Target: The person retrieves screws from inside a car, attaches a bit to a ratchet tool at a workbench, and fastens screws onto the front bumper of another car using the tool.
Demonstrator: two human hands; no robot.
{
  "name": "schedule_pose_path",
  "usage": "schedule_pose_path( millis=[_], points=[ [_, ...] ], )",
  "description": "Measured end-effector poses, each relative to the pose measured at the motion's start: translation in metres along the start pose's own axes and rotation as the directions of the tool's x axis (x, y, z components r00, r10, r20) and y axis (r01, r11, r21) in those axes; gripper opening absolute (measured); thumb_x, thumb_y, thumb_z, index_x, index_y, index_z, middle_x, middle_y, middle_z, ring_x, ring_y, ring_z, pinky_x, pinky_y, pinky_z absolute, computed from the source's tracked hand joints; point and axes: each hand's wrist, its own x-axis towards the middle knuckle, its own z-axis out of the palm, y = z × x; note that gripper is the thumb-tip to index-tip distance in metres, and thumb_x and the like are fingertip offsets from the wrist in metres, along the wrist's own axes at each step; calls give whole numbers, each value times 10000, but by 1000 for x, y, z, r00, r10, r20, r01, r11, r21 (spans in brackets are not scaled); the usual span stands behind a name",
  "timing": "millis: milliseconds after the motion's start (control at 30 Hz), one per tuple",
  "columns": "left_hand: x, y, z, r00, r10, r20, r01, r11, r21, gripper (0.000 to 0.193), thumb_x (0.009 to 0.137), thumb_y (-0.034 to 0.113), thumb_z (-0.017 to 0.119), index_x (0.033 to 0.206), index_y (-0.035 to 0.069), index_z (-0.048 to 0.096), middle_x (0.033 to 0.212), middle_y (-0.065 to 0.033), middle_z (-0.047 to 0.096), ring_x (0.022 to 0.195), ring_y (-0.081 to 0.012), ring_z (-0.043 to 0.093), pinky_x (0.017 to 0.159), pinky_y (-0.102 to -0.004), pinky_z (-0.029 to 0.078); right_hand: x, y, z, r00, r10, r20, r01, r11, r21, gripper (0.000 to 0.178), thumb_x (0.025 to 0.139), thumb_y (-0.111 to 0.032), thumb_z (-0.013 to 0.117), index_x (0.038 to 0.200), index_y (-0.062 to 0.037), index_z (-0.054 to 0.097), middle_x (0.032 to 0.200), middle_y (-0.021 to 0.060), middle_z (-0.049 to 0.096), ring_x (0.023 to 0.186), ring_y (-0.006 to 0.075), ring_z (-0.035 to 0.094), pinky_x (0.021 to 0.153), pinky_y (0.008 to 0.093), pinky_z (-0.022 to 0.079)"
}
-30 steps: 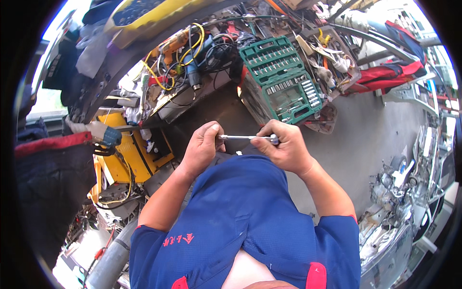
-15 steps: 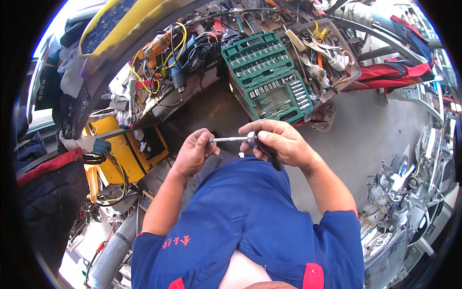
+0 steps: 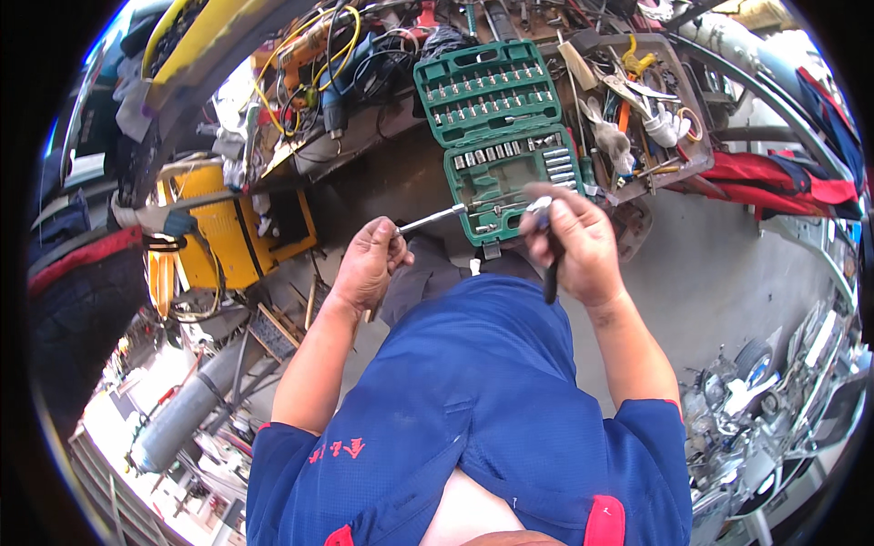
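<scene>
Pinched between the fingers of my left hand [image 3: 370, 264] is one end of a slim silver extension bar [image 3: 431, 219], which points up and to the right. My right hand [image 3: 579, 244] is wrapped round a ratchet wrench [image 3: 551, 264] with a round metal head and a black handle hanging downward. Bar and ratchet are apart, with a gap between them. Just beyond my hands lies an opened green socket set case [image 3: 452, 189]. Rows of bits fill its lid, and silver sockets sit in its lower half.
A grey tray [image 3: 701, 155] of hand tools, gloves and tape stands right of the case. Left of it lie an orange power drill [image 3: 303, 50] and a blue heat gun [image 3: 335, 114] among tangled cords. A yellow cabinet [image 3: 202, 238] is at left, metal parts [image 3: 751, 382] at right.
The extension bar has come off the ratchet. My right hand has moved right with the ratchet, while my left keeps the bar. The view has shifted, bringing the case nearer my hands.
</scene>
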Motion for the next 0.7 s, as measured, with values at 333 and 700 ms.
schedule_pose_path(
  millis=[333,700],
  points=[
    [-85,-39,-28,925,109,-365,-103,994,35,351,1049,400,511,875,96,501,681,9,457,624,-99,465,715,-293,487,102,77,-46,930,-69,360,357,-57,-932,309,919,-39,538,1193,-73,677,1113,184,645,1033,398,615,891,465,503],
    [-259,-125,-49,741,187,-645,-324,941,-100,352,1053,354,521,832,81,550,731,34,519,697,-67,546,679,-245,475,114,109,-39,860,235,452,506,-508,-697,388,856,-66,602,1240,-35,648,1187,236,617,1114,426,585,992,479,459]
  ],
)
